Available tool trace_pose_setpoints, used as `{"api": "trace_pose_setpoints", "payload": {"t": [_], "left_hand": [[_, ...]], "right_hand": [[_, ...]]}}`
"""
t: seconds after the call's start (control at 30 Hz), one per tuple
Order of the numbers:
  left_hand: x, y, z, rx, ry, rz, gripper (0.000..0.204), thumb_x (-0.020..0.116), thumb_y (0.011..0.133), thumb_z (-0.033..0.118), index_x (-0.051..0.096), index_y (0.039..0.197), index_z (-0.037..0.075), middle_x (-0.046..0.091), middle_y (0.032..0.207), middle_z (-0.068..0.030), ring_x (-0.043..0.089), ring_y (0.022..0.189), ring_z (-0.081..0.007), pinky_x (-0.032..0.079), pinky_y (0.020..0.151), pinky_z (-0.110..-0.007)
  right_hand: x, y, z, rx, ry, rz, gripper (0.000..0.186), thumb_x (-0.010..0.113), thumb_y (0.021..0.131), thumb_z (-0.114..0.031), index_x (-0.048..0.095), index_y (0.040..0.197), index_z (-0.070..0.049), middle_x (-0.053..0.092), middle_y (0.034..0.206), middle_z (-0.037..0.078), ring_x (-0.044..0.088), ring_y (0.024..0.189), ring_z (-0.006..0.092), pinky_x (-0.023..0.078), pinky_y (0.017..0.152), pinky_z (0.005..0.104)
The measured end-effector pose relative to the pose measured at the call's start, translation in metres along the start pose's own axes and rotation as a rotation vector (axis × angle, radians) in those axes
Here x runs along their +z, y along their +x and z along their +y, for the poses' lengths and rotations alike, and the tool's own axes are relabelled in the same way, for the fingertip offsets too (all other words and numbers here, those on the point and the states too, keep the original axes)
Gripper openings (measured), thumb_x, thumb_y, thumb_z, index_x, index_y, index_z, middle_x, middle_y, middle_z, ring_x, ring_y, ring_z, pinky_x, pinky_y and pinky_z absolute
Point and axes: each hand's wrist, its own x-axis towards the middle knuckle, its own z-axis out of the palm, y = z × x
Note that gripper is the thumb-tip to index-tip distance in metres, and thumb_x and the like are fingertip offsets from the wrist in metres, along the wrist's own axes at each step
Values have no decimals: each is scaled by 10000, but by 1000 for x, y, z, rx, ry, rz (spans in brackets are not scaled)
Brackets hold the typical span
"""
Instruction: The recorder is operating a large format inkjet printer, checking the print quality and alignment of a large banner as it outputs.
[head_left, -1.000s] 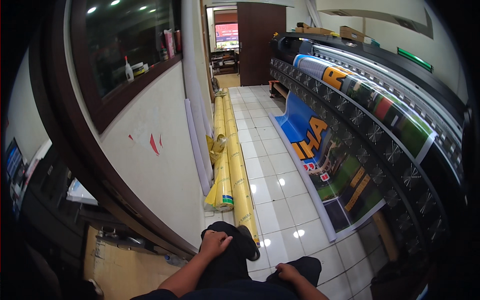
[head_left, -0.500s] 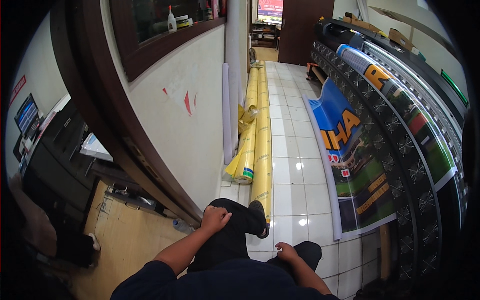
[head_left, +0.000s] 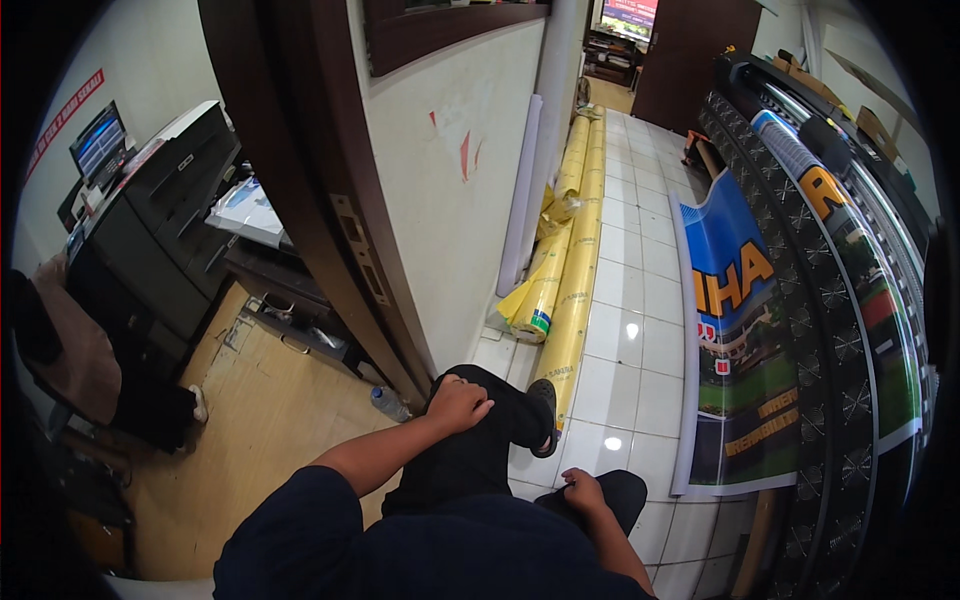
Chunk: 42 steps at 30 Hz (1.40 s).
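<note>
I am looking down at my own legs in black trousers (head_left: 470, 460). My left hand (head_left: 458, 402) rests in a loose fist on my left knee and holds nothing. On my right thigh lies my right hand (head_left: 582, 492), its fingers curled, also without anything in it. My left foot in a dark shoe (head_left: 545, 415) stands on the white floor tiles (head_left: 630, 350) beside long yellow rolls (head_left: 575, 290) that lie along the wall.
A wide-format printer (head_left: 860, 300) runs along the right with a printed blue banner (head_left: 745, 340) hanging to the floor. A dark door frame (head_left: 330, 220) stands left of centre. Beyond it are a black office machine (head_left: 150, 240), a wooden floor (head_left: 250, 430) and a plastic bottle (head_left: 390, 404).
The view has turned left and down, bringing the room behind the door frame into sight. Both hands stay on my legs.
</note>
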Motion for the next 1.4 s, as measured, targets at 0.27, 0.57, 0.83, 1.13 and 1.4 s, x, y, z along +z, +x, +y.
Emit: {"api": "trace_pose_setpoints", "payload": {"t": [0.27, 0.57, 0.83, 1.13, 1.4], "left_hand": [[2, -8, -15, -16, 6, 18, 209, 643, 791, 269, 600, 664, 109, 560, 592, -41, 572, 633, -247, 410, 757, -381], [8, -9, -9, -106, 4, -33, 202, 632, 797, 287, 627, 706, 106, 606, 656, -56, 595, 696, -252, 399, 764, -393], [88, -37, 64, -60, -691, -618, 188, 594, 880, 241, 598, 973, 78, 629, 848, -81, 617, 770, -164, 483, 687, -302], [113, -33, 94, 242, -716, -911, 257, 596, 873, 243, 544, 1087, 112, 634, 937, -86, 625, 851, -266, 480, 742, -347], [97, -37, 102, 260, -643, -782, 171, 607, 871, 240, 564, 976, 112, 636, 896, -72, 623, 823, -268, 477, 713, -350]], "right_hand": [[12, 27, 7, -142, -33, 42, 385, 529, 653, 9, 621, 1022, -53, 644, 983, 117, 618, 938, 281, 491, 812, 338], [9, 5, 16, 6, -8, 57, 380, 560, 652, -29, 625, 1025, -71, 645, 985, 107, 624, 920, 266, 491, 821, 336], [30, -39, -39, 162, 1580, -287, 467, 555, 913, -241, 335, 1305, -116, 432, 1312, 148, 571, 1014, 322, 485, 852, 428], [24, -29, -20, 271, 1825, -235, 537, 425, 943, -447, 306, 1316, -79, 430, 1271, 178, 546, 1000, 315, 474, 856, 401], [29, -20, -12, 254, 1748, -344, 475, 417, 952, -445, 376, 1272, -96, 492, 1183, 131, 572, 905, 229, 481, 761, 340]]}}
